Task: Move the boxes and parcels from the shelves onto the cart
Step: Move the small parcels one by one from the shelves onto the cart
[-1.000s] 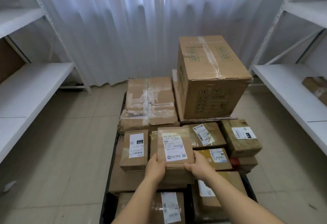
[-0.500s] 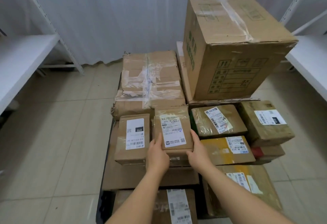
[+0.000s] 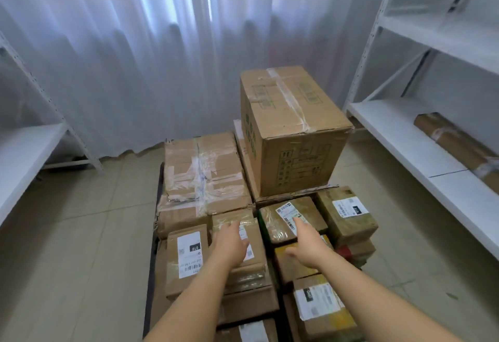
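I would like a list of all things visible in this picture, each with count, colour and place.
large carton: one, brown, stacked at the cart's far right
taped box: one, brown, far left of the cart
labelled parcels: several, brown, near half of the cart
long parcel: one, brown, on the right shelf
shelves: two units, white, left and right
curtain: one, white, behind
left hand: open, on a parcel
right hand: open, over the parcels

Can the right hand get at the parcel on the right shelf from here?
Probably yes: the right hand is open over the cart, and nothing stands between it and the parcel lying uncovered on the shelf.
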